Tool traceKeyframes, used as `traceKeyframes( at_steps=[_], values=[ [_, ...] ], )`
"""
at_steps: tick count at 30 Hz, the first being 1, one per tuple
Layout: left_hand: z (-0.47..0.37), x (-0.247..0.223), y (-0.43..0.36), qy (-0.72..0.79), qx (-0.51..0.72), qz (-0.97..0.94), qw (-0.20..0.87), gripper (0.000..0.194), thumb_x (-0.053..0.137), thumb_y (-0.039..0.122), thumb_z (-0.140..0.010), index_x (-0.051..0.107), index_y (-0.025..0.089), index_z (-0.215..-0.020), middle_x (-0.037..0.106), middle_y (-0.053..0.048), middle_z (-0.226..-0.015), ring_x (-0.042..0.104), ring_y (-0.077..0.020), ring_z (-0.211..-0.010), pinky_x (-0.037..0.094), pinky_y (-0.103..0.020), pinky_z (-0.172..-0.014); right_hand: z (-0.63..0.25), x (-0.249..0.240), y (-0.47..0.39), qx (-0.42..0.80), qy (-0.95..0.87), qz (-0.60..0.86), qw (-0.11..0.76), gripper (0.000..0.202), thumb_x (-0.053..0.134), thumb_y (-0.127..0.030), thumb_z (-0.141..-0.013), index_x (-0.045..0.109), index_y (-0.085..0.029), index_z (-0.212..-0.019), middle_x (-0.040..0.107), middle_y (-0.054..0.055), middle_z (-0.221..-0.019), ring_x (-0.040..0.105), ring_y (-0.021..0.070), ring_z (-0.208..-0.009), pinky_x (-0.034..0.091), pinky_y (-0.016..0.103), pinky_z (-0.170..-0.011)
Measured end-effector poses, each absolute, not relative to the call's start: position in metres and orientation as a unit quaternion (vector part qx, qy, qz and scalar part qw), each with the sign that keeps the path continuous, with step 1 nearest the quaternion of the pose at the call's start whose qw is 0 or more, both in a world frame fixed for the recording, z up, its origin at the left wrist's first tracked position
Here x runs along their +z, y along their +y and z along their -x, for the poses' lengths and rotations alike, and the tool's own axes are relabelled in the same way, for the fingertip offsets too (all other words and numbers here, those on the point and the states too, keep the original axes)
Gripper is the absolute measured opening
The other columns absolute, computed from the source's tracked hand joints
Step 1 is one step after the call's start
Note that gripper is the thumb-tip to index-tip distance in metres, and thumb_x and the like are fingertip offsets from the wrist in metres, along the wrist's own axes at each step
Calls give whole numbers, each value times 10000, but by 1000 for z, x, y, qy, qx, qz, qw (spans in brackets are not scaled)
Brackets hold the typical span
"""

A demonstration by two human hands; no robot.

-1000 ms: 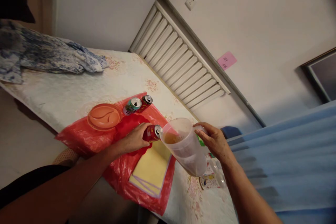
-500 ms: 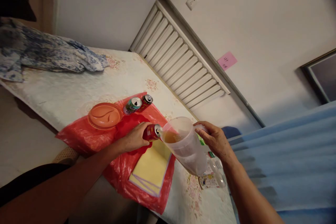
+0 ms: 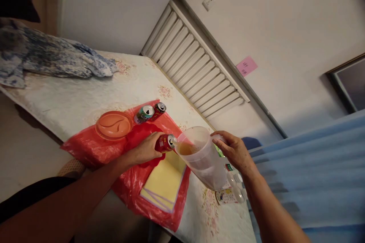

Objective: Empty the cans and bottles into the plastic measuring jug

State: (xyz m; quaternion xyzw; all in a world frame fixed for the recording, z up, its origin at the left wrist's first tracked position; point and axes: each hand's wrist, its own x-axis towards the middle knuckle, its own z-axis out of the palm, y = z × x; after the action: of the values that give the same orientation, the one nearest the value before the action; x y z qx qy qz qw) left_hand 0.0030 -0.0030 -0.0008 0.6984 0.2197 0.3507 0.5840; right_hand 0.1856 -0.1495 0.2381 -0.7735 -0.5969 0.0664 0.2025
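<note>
My left hand is wrapped round a red can, whose open top is tilted at the rim of a translucent pitcher. Liquid runs between the can and the pitcher, and yellowish-brown liquid shows inside. My right hand grips the pitcher's handle and holds the pitcher tipped toward the can. Below the can, a folded yellow cloth lies on a red plastic bag. An orange lid, a green can and another dark red can also stand or lie on the bag.
Beyond the flowered table cover is a white radiator. A patterned cloth lies at the far left. Clear bottles and a printed container are behind the pitcher. A blue curtain hangs at the right.
</note>
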Motion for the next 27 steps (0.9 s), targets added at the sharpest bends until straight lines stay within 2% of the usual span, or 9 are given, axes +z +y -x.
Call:
traceKeyframes(
  at_steps=[15,20,27],
  values=[
    [-3,-2,-3,215,362,-727,542,573,712,187,-620,575,249,-1173,654,-60,-1173,637,-269,-1052,511,-356,-906,-184,239,-149,69,-595,776,196,304,638,-470,-844,728,-194,-933,660,12,-752,581,159,-680,423,247,-596],
    [-1,4,-4,223,356,-725,545,571,710,188,-619,573,236,-1171,658,-70,-1174,643,-278,-1042,528,-389,-906,-185,240,-149,76,-594,778,191,314,631,-474,-849,722,-191,-950,663,18,-768,588,165,-699,414,243,-582],
    [-2,2,-5,225,375,-719,540,597,700,155,-584,598,256,-1163,665,-68,-1183,647,-290,-1078,525,-400,-935,-190,237,-148,74,-603,772,187,261,628,-439,-867,727,-212,-950,696,13,-833,612,168,-753,453,255,-669]
  ],
)
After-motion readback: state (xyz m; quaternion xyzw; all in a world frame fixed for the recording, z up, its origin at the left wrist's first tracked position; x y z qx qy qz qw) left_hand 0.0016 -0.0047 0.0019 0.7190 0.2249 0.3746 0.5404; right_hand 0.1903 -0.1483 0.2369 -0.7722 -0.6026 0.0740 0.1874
